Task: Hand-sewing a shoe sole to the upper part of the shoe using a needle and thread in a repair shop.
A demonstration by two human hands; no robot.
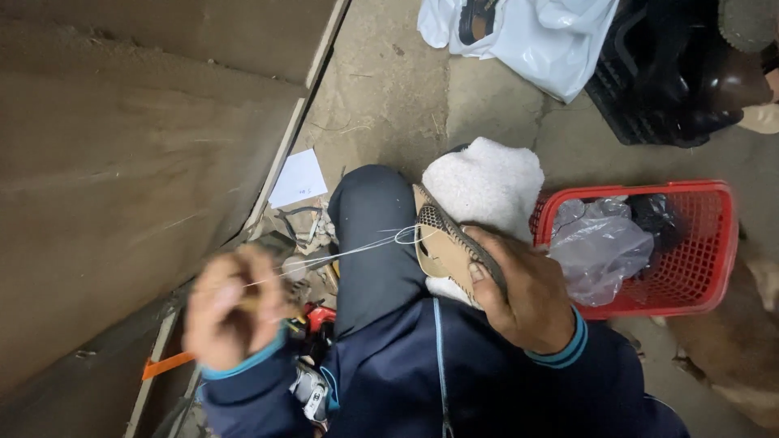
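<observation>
The right hand [527,296] grips a tan leather shoe sole with dark perforated edging [445,243], fingers wrapped over its rim. The blurred left hand [234,307] is closed, pulling thin white thread [357,250] taut from the sole; a red plastic mesh basket [714,243] sits just beyond the right fingers.

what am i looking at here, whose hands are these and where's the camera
The camera sits on a person's head and looks down, so both hands are that person's own. The right hand grips a tan shoe piece resting against a white fluffy cloth on the lap. The left hand, blurred by motion, pulls a white thread that runs from the piece. On the concrete floor sit a red basket holding plastic bags, a white plastic bag, a black crate and a slip of paper.
</observation>
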